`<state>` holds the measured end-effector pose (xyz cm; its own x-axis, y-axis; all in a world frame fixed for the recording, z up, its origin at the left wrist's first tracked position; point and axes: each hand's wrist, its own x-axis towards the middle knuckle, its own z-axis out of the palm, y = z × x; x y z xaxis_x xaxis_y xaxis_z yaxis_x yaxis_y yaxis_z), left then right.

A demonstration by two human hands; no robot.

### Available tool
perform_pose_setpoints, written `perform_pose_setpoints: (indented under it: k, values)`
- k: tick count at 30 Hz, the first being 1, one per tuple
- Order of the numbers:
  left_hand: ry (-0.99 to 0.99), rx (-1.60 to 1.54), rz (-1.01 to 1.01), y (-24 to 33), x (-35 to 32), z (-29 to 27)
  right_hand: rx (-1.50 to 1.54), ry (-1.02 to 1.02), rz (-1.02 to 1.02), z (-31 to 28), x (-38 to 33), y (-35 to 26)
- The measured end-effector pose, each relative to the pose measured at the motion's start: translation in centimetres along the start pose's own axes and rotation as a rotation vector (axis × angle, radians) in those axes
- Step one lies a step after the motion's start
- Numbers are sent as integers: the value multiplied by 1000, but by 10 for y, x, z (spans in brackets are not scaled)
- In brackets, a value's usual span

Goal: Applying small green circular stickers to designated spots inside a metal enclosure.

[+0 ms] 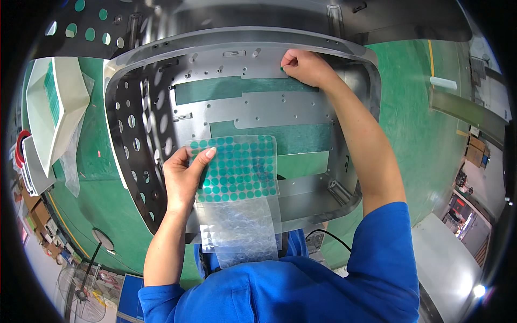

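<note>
My left hand pinches the left edge of a clear sheet of round green stickers, thumb on top. Its lower part is bare, crinkled film hanging toward my body. The sheet hangs over the near part of a grey metal housing with studs, small holes and long rectangular cutouts. At the far side of the housing, my right hand is closed in a pinch against the metal. A small green sticker shows at its fingertips, partly hidden by them.
Round holes run along the housing's left wall. Beyond it spans another dark perforated metal part. A white bin with green sheet material stands at the left. A fan is at lower left; a black cable lies near my body.
</note>
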<state>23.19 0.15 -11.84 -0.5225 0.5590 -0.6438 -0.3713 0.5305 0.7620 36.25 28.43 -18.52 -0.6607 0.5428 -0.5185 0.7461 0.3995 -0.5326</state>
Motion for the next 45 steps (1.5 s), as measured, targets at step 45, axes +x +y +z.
perform_pose_setpoints:
  k: [45]
  values:
    - [168, 71, 507, 2, -99, -44, 278, 16, -742, 17, -172, -166]
